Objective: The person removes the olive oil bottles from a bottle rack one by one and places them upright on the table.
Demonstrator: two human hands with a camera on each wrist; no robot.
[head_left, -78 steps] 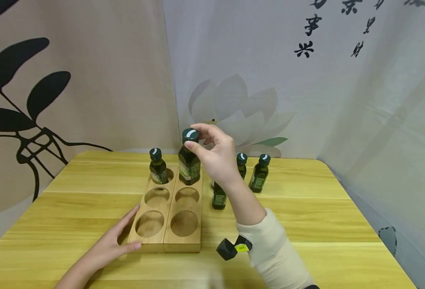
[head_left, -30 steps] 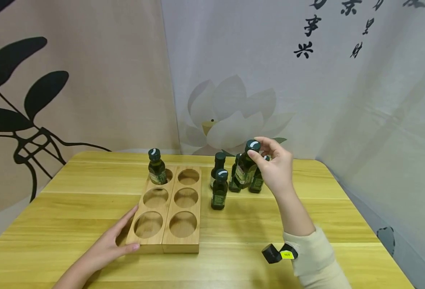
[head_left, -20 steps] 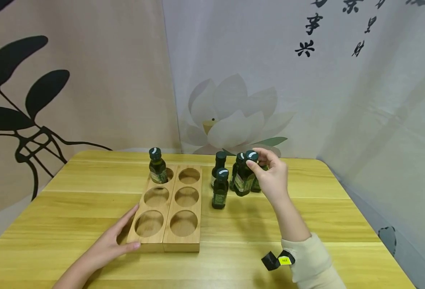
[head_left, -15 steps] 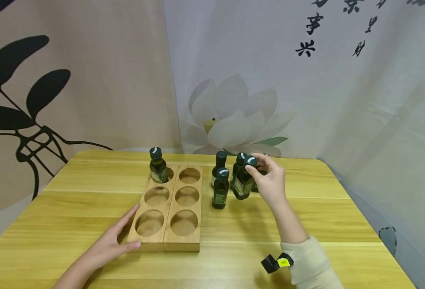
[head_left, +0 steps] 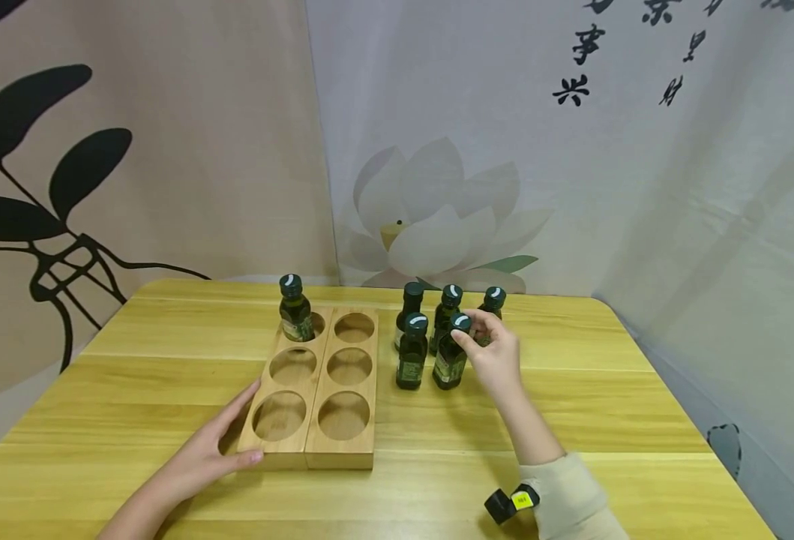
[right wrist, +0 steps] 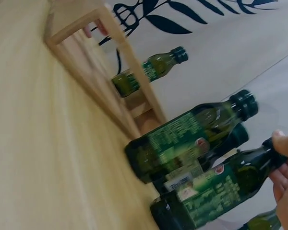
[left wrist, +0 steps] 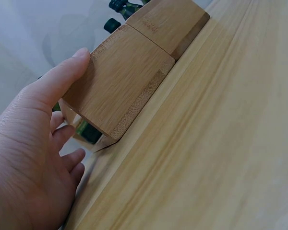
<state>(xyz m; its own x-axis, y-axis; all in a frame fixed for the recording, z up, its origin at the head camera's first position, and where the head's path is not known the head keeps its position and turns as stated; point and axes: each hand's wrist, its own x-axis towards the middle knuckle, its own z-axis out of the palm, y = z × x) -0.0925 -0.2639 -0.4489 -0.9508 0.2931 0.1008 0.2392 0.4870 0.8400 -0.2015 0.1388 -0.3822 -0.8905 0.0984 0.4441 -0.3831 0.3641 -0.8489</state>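
My right hand (head_left: 494, 358) pinches a small dark green glass bottle (head_left: 449, 366) at its cap and neck. It is upright beside another bottle (head_left: 411, 364); whether its base touches the table I cannot tell. In the right wrist view the held bottle (right wrist: 209, 199) shows a green label. My left hand (head_left: 201, 459) rests at the near left corner of a wooden rack (head_left: 339, 460) with two rows of round holes. Its thumb (left wrist: 69, 72) lies against the front face, its other fingers along the left side. One bottle (head_left: 295, 313) leans in the far left hole.
Behind the held bottle stand more bottles: one at the left (head_left: 408, 307), one in the middle (head_left: 447, 304) and one at the right (head_left: 494, 298), close together. All are on a wooden table (head_left: 612, 420). A printed cloth backdrop (head_left: 235, 150) hangs behind the table's far edge.
My right hand has carried the bottle from above the far right hole of the rack to the right, then down and toward me among the standing bottles. The left hand has stayed on the rack.
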